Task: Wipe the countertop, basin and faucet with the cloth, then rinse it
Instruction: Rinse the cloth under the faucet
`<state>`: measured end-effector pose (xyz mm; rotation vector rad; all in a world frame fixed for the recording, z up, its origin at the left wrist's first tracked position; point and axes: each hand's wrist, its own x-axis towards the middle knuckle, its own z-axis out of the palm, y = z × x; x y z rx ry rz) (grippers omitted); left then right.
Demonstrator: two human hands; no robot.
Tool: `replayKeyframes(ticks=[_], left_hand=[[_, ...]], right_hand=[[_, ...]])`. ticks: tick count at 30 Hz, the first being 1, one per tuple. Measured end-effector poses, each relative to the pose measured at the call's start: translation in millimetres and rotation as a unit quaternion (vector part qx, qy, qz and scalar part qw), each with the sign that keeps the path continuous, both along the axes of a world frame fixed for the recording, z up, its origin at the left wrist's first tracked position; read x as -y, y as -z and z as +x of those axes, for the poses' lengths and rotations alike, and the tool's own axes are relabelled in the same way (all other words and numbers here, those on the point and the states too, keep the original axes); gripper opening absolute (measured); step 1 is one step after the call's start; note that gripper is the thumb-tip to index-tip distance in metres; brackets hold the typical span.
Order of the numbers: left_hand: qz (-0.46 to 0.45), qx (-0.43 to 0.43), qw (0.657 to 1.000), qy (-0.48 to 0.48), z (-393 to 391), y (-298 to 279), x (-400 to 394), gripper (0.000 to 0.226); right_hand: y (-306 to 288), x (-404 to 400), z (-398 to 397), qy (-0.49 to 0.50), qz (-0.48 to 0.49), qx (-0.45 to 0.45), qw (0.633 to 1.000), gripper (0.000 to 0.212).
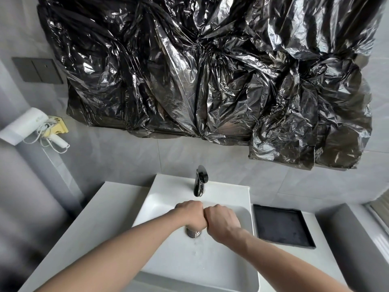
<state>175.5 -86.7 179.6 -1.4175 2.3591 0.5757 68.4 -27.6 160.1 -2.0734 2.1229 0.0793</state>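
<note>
Both my fists are pressed together, knuckle to knuckle, over the middle of the white basin (168, 260). My left hand (189, 211) and my right hand (221, 220) have their fingers curled tight downward, as if around a rolled cloth. The cloth itself is almost wholly hidden inside them; only a small grey bit (188, 226) shows under the left fist. The black faucet (200, 182) stands just behind the hands, with no stream visible. A few water drops lie near the chrome drain (192, 234). The white countertop (101, 218) runs on both sides of the basin.
A black square tray (282, 225) lies on the counter to the right of the basin. A white hair dryer (31, 125) hangs on the left wall under a dark switch panel (37, 70). Crumpled black plastic sheeting (210, 70) covers the wall above.
</note>
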Motion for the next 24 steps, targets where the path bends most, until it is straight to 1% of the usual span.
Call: replayKeyframes(ticks=[2,4,5,7,9,10,11,12,13,14,15,16,17,18,19,20,21,22,24], left_hand=[[0.041,-0.024,0.999,-0.014,3,0,2,0.008],[0.041,-0.052,0.998,-0.013,8,2,2,0.009],[0.020,-0.068,0.997,-0.011,11,3,0,0.010],[-0.055,-0.110,0.992,0.001,18,3,-6,0.013],[-0.138,-0.172,0.974,0.041,27,3,-12,0.023],[-0.179,-0.201,0.960,0.078,32,3,-14,0.035],[-0.217,-0.224,0.941,0.132,37,6,-14,0.048],[-0.250,-0.235,0.919,0.194,41,8,-14,0.059],[-0.272,-0.234,0.899,0.251,44,10,-14,0.065],[-0.283,-0.228,0.885,0.290,47,13,-13,0.069],[-0.285,-0.227,0.879,0.308,48,14,-13,0.070],[-0.285,-0.231,0.876,0.312,48,14,-11,0.069],[-0.288,-0.238,0.874,0.311,47,14,-9,0.064],[-0.297,-0.242,0.871,0.307,46,12,-7,0.056],[-0.307,-0.238,0.870,0.304,45,10,-4,0.047],[-0.311,-0.225,0.875,0.296,44,8,-1,0.039],[-0.307,-0.206,0.884,0.285,41,5,1,0.034],[-0.296,-0.180,0.898,0.273,39,2,3,0.030],[-0.261,-0.113,0.926,0.250,31,-4,3,0.026]], right_hand=[[1,-2,-2,-0.003,-0.014,0.017,1.000,0.023],[3,-5,-5,0.013,-0.036,0.060,0.997,0.014],[5,-6,-7,0.028,-0.047,0.092,0.994,0.011],[7,-4,-14,0.070,-0.050,0.155,0.984,0.006],[2,-3,-24,0.108,-0.002,0.208,0.972,0.022],[-2,-2,-29,0.127,0.036,0.247,0.960,0.029],[-7,-2,-32,0.144,0.078,0.301,0.939,0.032],[-12,-3,-34,0.158,0.119,0.366,0.909,0.033],[-16,-3,-36,0.167,0.163,0.436,0.869,0.033],[-21,-5,-36,0.164,0.212,0.503,0.822,0.035],[-27,-6,-35,0.144,0.263,0.556,0.775,0.037],[-32,-7,-34,0.116,0.306,0.589,0.739,0.038],[-37,-8,-31,0.089,0.340,0.607,0.713,0.039],[-41,-8,-27,0.071,0.362,0.614,0.697,0.040],[-44,-9,-23,0.065,0.372,0.617,0.690,0.041],[-44,-8,-19,0.071,0.368,0.614,0.695,0.041],[-43,-6,-15,0.083,0.356,0.599,0.713,0.042],[-39,-5,-11,0.098,0.332,0.568,0.747,0.041],[-34,-4,-3,0.115,0.261,0.466,0.837,0.028]])
